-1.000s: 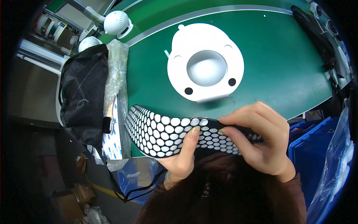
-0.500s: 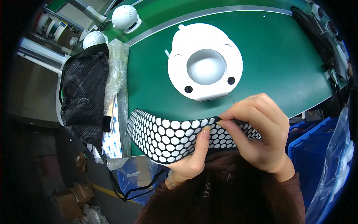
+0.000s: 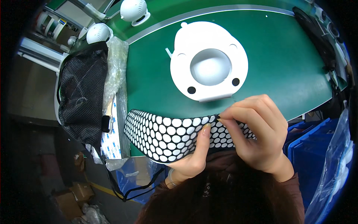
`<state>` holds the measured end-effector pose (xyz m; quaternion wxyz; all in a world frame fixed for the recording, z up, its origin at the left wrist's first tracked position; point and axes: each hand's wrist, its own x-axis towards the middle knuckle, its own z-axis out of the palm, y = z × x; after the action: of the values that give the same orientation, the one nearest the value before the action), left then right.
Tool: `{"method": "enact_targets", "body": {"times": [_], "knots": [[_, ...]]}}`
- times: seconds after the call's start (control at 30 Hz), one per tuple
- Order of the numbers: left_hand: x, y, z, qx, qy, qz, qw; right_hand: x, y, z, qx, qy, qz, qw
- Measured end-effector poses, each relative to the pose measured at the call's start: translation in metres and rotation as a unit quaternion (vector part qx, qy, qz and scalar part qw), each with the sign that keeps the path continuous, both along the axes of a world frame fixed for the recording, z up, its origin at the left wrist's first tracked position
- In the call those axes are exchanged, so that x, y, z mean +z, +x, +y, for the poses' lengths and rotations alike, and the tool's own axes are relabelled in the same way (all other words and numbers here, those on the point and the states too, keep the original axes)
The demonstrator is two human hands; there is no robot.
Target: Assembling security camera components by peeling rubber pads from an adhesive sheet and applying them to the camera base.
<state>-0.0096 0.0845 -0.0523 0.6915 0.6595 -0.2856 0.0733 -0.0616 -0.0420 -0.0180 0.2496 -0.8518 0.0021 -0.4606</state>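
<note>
A curved black sheet covered in rows of round white dots point(image 3: 167, 139) is held up over the near edge of the green table point(image 3: 276, 56). My left hand point(image 3: 192, 158) grips it from below, thumb pressed on the dotted face and the other fingers hidden behind. At the sheet's upper edge, the thumb and forefinger of my right hand point(image 3: 261, 130) are pinched together; a small dark bit shows at their tips. Beyond the sheet lies a rounded white plastic housing point(image 3: 181, 76) with a round hollow in the middle and two black round pads near its front end.
To the left are a black mesh bag point(image 3: 84, 89), bubble wrap point(image 3: 117, 59) and a printed white sheet point(image 3: 112, 143). White ball-shaped devices point(image 3: 133, 10) stand at the far left. Blue bins point(image 3: 311, 149) with clear plastic are on the right, and a black strap-like item point(image 3: 313, 35) lies along the far right edge.
The view has shifted slightly, so the white housing appears a little further right. Both hands keep nearly the same hold at the sheet's upper edge.
</note>
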Motion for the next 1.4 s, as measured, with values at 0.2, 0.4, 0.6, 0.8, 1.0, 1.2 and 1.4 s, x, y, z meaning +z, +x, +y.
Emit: {"method": "enact_targets", "body": {"times": [0.2, 0.4, 0.6, 0.8, 1.0, 1.2, 1.4], "knots": [[0.0, 0.004, -0.003, 0.044, -0.038, 0.023, 0.998, 0.01, -0.002, 0.005, 0.006, -0.011, 0.07, 0.997], [0.011, 0.018, -0.006, -0.061, -0.095, 0.069, 0.991, 0.039, 0.0, -0.024, -0.033, 0.087, -0.021, 0.995], [0.017, 0.021, -0.008, -0.047, -0.088, 0.113, 0.989, 0.054, 0.024, -0.042, 0.037, 0.277, 0.112, 0.954], [0.015, 0.021, -0.015, -0.053, -0.128, 0.121, 0.983, 0.055, 0.026, -0.04, 0.009, 0.263, 0.135, 0.955], [0.01, 0.026, -0.014, -0.064, -0.122, 0.093, 0.986, 0.055, 0.027, -0.038, -0.02, 0.222, 0.138, 0.965], [0.01, 0.025, -0.015, -0.076, -0.148, 0.108, 0.98, 0.052, 0.028, -0.033, -0.073, 0.155, 0.13, 0.977], [0.008, 0.025, -0.015, -0.052, -0.153, 0.101, 0.982, 0.048, 0.027, -0.032, -0.066, 0.156, 0.107, 0.98]]}}
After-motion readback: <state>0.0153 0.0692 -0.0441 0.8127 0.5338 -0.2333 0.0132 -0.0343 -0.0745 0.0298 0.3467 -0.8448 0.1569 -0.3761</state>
